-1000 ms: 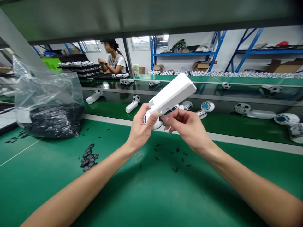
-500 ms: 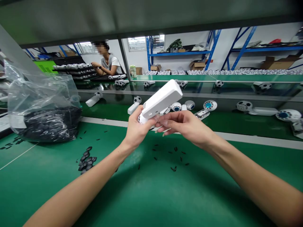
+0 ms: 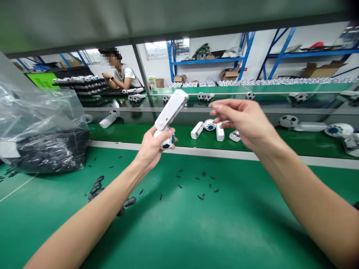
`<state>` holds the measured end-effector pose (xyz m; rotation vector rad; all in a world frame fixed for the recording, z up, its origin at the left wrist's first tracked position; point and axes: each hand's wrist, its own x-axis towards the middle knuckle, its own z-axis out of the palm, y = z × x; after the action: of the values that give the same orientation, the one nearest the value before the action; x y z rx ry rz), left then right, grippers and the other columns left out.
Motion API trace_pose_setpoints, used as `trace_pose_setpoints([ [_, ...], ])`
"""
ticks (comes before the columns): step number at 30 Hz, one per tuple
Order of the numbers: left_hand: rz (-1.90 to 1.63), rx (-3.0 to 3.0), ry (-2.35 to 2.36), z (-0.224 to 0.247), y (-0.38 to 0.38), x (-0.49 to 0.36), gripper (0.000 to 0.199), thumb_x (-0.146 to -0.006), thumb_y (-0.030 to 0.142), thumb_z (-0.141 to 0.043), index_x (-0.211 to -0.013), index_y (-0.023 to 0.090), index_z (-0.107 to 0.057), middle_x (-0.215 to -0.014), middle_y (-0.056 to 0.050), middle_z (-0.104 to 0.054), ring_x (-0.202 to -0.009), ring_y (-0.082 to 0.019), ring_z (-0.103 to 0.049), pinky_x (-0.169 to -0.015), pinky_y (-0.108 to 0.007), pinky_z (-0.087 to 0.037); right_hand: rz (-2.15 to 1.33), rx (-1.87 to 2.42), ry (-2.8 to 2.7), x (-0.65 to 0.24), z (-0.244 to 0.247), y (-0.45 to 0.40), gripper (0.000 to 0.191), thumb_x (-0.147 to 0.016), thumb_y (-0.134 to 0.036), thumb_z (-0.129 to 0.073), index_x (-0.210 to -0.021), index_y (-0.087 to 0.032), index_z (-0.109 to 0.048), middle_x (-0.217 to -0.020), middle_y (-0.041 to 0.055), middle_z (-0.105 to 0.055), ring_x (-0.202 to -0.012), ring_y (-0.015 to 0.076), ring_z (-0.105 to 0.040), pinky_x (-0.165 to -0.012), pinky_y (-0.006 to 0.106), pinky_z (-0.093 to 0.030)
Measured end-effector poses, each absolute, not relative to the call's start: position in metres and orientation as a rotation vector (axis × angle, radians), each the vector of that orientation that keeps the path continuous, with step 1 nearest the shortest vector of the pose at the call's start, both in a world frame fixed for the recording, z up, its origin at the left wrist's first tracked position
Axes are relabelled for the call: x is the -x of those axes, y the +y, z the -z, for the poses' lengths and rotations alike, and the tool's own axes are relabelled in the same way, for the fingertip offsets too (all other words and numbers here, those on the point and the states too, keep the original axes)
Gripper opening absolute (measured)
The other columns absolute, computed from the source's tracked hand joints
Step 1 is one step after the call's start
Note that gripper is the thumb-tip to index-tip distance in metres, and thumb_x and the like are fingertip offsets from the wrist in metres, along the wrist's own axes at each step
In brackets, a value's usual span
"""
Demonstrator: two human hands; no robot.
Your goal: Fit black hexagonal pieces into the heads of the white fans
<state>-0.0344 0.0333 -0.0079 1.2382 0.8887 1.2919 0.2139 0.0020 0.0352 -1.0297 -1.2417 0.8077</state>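
My left hand is wrapped round the football-patterned head of a white handheld device. The device's long white handle tilts up to the right, and a bit of blue shows at the side of its head. My right hand hovers to the right, apart from the device. Its thumb and forefinger are pinched together; whatever may be between them is too small to make out. On the green tabletop below lie several small black slivers, and black oval pieces lie partly behind my left forearm.
A clear plastic bag of black pieces stands at the left. Beyond a pale strip, more white devices and round heads lie on a green conveyor belt. A co-worker sits at the back left near stacked trays.
My right hand has come away from the device and moved up and right. My left hand has moved left with the device, turning its handle steeper. The view has shifted slightly.
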Motion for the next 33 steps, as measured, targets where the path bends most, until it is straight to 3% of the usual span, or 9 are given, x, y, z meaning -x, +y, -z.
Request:
trace_pose_setpoints([
  [5, -1.204, -1.338, 1.220, 0.015, 0.083, 0.031, 0.047, -0.074, 0.040, -0.089, -0.110, 0.019, -0.066, -0.104, -0.010, -0.072, -0.082, -0.020, -0.072, -0.064, -0.032, -0.062, -0.669, 1.071, -1.126, -0.249, -0.049, 0.012, 0.009, -0.092, -0.030, -0.085, -0.096, -0.022, -0.084, -0.092, 0.0048, -0.081, -0.070, 0.0131, -0.075, -0.052, 0.020, -0.053],
  [7, -1.110, -1.429, 1.322, 0.020, 0.105, 0.017, 0.043, -0.077, 0.040, -0.090, -0.104, 0.017, -0.066, -0.097, -0.014, -0.073, -0.084, -0.026, -0.074, -0.067, -0.039, -0.064, -0.655, 1.071, -1.116, -0.253, -0.055, 0.008, 0.007, -0.094, -0.029, -0.083, -0.095, -0.022, -0.084, -0.093, 0.0052, -0.081, -0.072, 0.0135, -0.075, -0.054, 0.021, -0.053],
  [9, -1.020, -1.577, 1.418, 0.025, 0.123, -0.004, 0.041, -0.081, 0.038, -0.088, -0.109, 0.014, -0.068, -0.104, -0.020, -0.074, -0.102, -0.036, -0.075, -0.081, -0.049, -0.065, -0.625, 1.052, -1.120, -0.254, -0.063, 0.001, 0.008, -0.094, -0.030, -0.083, -0.094, -0.022, -0.084, -0.093, 0.0058, -0.081, -0.072, 0.0143, -0.075, -0.055, 0.023, -0.053],
  [12, -0.973, -1.898, 1.470, 0.031, 0.135, -0.045, 0.053, -0.091, 0.027, -0.079, -0.138, 0.012, -0.062, -0.147, -0.027, -0.063, -0.151, -0.042, -0.049, -0.120, -0.055, -0.047, -0.570, 1.028, -1.149, -0.255, -0.074, -0.013, 0.008, -0.096, -0.029, -0.082, -0.095, -0.021, -0.084, -0.091, 0.0053, -0.081, -0.071, 0.0141, -0.075, -0.055, 0.023, -0.052],
  [15, -0.839, -2.202, 1.391, 0.037, 0.136, -0.091, 0.053, -0.100, 0.027, -0.071, -0.150, 0.015, -0.058, -0.165, -0.021, -0.050, -0.164, -0.035, -0.031, -0.135, -0.051, -0.027, -0.520, 1.020, -1.177, -0.261, -0.082, -0.023, 0.007, -0.099, -0.024, -0.078, -0.097, -0.020, -0.084, -0.088, 0.0033, -0.080, -0.069, 0.0122, -0.075, -0.057, 0.022, -0.052],
  [19, -0.582, -2.326, 1.422, 0.050, 0.141, -0.143, 0.049, -0.102, 0.038, -0.074, -0.145, 0.017, -0.063, -0.153, -0.015, -0.060, -0.144, -0.035, -0.057, -0.121, -0.061, -0.048, -0.450, 1.027, -1.320, -0.271, -0.082, -0.023, 0.009, -0.099, -0.028, -0.079, -0.101, -0.021, -0.084, -0.091, 0.0050, -0.081, -0.073, 0.0165, -0.078, -0.057, 0.025, -0.057],
  [22, -0.495, -2.274, 1.480, 0.057, 0.152, -0.163, 0.045, -0.104, 0.040, -0.072, -0.142, 0.017, -0.064, -0.146, -0.014, -0.064, -0.128, -0.031, -0.067, -0.108, -0.055, -0.060, -0.384, 1.016, -1.419, -0.276, -0.080, -0.021, 0.015, -0.099, -0.036, -0.081, -0.104, -0.022, -0.084, -0.094, 0.0069, -0.082, -0.077, 0.0211, -0.080, -0.058, 0.029, -0.062],
  [29, -0.694, -1.885, 1.348, 0.049, 0.167, -0.151, 0.040, -0.103, 0.040, -0.073, -0.136, 0.016, -0.067, -0.135, -0.012, -0.069, -0.118, -0.027, -0.071, -0.099, -0.047, -0.064, -0.340, 0.999, -1.388, -0.268, -0.084, -0.032, 0.008, -0.099, -0.024, -0.080, -0.098, -0.019, -0.087, -0.086, 0.0054, -0.082, -0.066, 0.0136, -0.076, -0.055, 0.022, -0.059],
  [33, -0.909, -1.570, 1.093, 0.029, 0.158, -0.103, 0.012, -0.098, 0.023, -0.069, -0.103, 0.012, -0.071, -0.099, -0.011, -0.076, -0.090, -0.022, -0.074, -0.087, -0.038, -0.064, -0.441, 1.067, -1.434, -0.251, -0.078, -0.035, 0.008, -0.096, -0.019, -0.081, -0.098, -0.015, -0.088, -0.079, 0.0046, -0.081, -0.063, 0.0093, -0.072, -0.054, 0.018, -0.052],
])
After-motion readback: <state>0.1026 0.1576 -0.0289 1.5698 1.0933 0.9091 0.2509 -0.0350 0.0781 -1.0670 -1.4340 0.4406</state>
